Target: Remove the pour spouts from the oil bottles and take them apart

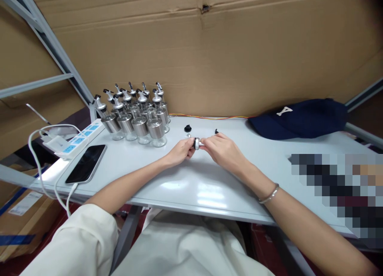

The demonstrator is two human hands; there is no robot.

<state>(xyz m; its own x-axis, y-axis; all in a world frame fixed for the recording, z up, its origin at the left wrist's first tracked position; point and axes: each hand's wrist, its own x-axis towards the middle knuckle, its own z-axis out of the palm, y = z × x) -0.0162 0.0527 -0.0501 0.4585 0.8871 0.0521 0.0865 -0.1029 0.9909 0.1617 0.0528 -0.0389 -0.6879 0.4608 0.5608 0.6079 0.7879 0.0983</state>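
Note:
My left hand [180, 151] is closed around a silver-and-black bottle pourer [196, 143] above the table. My right hand [223, 150] grips the same pourer from the other side, fingers pinched at its silver end. Much of the piece is hidden by my fingers. On the table just beyond my hands lies a small black cap [187, 128]. A small black piece [217, 131] shows behind my right hand; whether it rests on the table I cannot tell. To the left stand several glass oil bottles [156, 129] with steel bands, most topped with silver-and-black pourers.
A phone [86, 164] and a power strip [79, 141] with white cables occupy the table's left end. A navy cap [299, 118] lies at the back right. Cardboard [209, 60] walls the far edge, with thin wires [209, 117] along it. Something pixelated covers the right.

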